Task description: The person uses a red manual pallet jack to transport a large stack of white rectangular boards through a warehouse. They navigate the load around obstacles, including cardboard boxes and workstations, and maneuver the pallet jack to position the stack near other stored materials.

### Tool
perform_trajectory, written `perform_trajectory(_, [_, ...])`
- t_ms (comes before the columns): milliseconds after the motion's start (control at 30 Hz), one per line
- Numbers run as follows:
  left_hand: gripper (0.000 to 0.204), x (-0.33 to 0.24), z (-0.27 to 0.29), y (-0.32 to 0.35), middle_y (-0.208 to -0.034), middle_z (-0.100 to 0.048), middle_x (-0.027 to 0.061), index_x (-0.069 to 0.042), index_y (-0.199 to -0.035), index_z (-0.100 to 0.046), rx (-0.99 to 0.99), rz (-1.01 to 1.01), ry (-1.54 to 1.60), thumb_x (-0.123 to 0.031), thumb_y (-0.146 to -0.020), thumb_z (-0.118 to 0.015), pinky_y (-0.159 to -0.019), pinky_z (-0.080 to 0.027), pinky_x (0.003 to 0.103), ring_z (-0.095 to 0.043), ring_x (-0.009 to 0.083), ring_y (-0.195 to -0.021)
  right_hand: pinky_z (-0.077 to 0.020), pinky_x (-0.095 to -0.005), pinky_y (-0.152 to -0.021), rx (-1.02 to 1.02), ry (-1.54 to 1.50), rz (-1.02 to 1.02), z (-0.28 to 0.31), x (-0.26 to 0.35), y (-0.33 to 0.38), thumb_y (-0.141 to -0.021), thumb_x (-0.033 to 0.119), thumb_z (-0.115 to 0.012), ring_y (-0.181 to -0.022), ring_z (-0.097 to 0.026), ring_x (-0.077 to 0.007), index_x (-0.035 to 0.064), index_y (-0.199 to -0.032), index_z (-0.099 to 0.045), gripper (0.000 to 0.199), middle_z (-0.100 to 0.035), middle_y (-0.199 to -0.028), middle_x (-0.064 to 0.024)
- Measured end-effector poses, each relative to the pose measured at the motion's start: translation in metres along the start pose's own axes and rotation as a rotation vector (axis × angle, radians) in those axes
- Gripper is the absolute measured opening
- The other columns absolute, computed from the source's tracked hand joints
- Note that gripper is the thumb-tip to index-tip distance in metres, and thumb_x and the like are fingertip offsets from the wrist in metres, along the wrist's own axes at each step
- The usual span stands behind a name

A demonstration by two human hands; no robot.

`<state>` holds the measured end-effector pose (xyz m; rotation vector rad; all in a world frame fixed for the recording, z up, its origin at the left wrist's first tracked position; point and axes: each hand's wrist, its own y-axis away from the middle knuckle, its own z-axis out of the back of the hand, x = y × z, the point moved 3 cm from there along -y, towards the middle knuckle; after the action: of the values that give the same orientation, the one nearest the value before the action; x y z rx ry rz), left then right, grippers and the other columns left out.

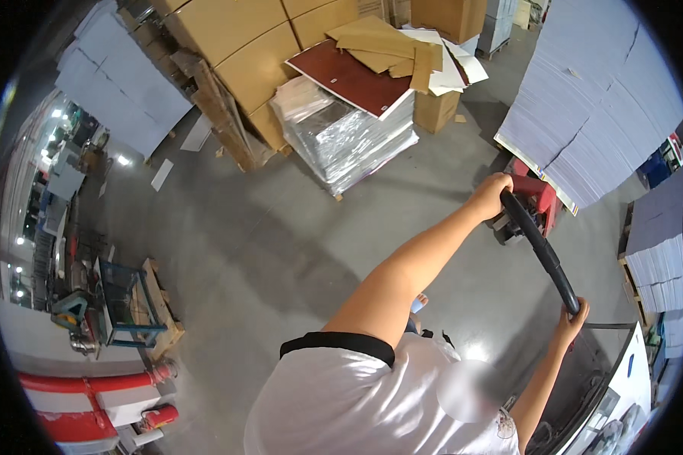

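Note:
Both my arms reach to the right, to the black curved handle [539,246] of a red pallet jack [536,194]. My left hand [491,196] is wrapped round the handle's far end. Round its near end, my right hand [574,317] is closed. Beyond the jack's red body rises a tall stack of pale sheets [596,98], tilted in the fisheye view. The stack's lower edge is right by the jack; the forks are hidden.
A plastic-wrapped stack [349,140] bears a dark red board [357,76] and cardboard pieces, beside large cartons [243,45]. More paper stacks [656,235] stand at right. Lower right is a white-topped table [630,379]. Left are a blue metal frame [125,303] and red pipes [91,383].

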<state>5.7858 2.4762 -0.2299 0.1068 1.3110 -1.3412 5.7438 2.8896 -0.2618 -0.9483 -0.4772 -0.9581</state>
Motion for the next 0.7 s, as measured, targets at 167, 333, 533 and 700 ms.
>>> perform_trajectory(167, [0.026,-0.045,0.050,0.077,-0.085,-0.056,0.0122,-0.007,-0.084,-0.049,-0.016,-0.009,0.021,0.008,-0.067,-0.062,-0.072,-0.044,0.040,-0.056,0.0341,-0.083,-0.0390,-0.0329,-0.096,0.027,0.020,0.016,0.022,0.034,0.073,-0.075,-0.008,-0.066,-0.107,-0.052,-0.0254,0.0030,-0.114,-0.054,0.042,-0.052,-0.108,-0.0084])
perform_trajectory(333, [0.024,-0.092,0.086,0.156,-0.085,-0.056,0.0147,-0.007,-0.082,-0.049,0.020,0.025,-0.022,0.006,-0.067,-0.063,-0.072,-0.045,0.040,-0.057,0.0368,-0.084,-0.0390,-0.0344,-0.097,0.001,0.010,0.037,0.052,0.068,0.160,-0.075,-0.009,-0.065,-0.108,-0.053,-0.0269,0.0024,-0.112,-0.055,0.040,-0.053,-0.109,-0.0092])
perform_trajectory(533, [0.028,-0.127,0.129,0.248,-0.090,-0.058,0.0076,-0.007,-0.091,-0.053,-0.005,-0.021,0.031,0.010,-0.070,-0.059,-0.081,-0.045,0.033,-0.054,0.0211,-0.088,-0.0403,-0.0377,-0.099,-0.021,0.091,0.035,0.082,0.149,0.260,-0.075,-0.009,-0.065,-0.113,-0.051,-0.0289,0.0016,-0.111,-0.056,0.039,-0.053,-0.115,-0.0120])
perform_trajectory(700, [0.036,-0.165,0.193,0.312,-0.090,-0.058,0.0103,-0.007,-0.089,-0.050,0.105,0.018,0.049,0.012,-0.062,-0.062,-0.083,-0.045,0.035,-0.058,0.0286,-0.091,-0.0418,-0.0328,-0.091,-0.097,0.002,0.010,0.089,0.222,0.326,-0.063,-0.014,-0.063,-0.099,-0.054,-0.0314,0.0007,-0.092,-0.053,0.034,-0.053,-0.099,-0.0133])
